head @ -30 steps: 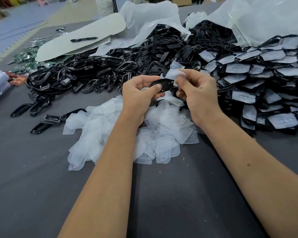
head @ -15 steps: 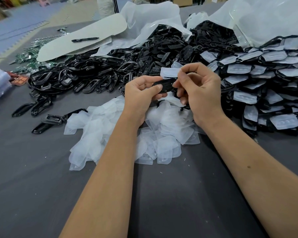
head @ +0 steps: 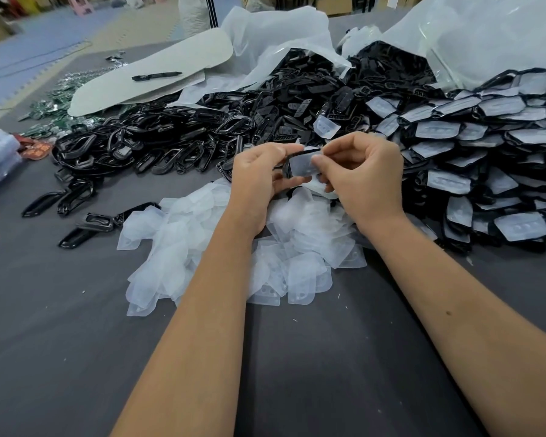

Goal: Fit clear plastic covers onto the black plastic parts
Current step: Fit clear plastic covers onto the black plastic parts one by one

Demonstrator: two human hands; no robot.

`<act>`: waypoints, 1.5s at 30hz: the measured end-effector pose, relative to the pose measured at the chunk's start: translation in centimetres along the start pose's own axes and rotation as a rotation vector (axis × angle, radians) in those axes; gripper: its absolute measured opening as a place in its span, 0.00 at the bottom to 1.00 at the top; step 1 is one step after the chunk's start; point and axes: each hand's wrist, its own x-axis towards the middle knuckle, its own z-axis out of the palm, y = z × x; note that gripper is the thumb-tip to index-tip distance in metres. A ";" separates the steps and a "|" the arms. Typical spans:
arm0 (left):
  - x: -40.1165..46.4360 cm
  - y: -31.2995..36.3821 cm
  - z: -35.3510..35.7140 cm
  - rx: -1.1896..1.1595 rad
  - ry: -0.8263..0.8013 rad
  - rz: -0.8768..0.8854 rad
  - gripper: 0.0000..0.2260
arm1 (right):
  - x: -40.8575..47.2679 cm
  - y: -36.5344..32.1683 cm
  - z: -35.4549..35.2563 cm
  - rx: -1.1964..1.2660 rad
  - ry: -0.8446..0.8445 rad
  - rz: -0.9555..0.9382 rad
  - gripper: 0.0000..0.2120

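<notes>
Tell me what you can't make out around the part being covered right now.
Head view only:
- Black part: mostly hidden by the clear cover and left hand.
- Whether the cover has seated: edges hidden under right hand.
- Covered pile: cut off by the right edge.
- Green items: too small and blurred.

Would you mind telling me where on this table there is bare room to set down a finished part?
Bare grey table lies near-left, below the clear covers heap, and near-right below the covered parts pile. A smaller patch sits between the loose black parts and the heap. The far half is crowded with uncovered black parts and bags.
</notes>
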 end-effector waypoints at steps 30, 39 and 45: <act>-0.7 0.2 0.1 0.080 -0.033 0.050 0.11 | -0.1 0.0 0.1 -0.080 0.110 0.071 0.10; -0.8 0.1 0.1 0.014 -0.099 0.064 0.08 | 0.2 0.1 -0.1 0.323 -0.099 0.230 0.08; -0.7 0.1 0.0 0.018 -0.078 0.059 0.08 | 0.3 -0.2 -0.4 0.498 -0.159 0.315 0.04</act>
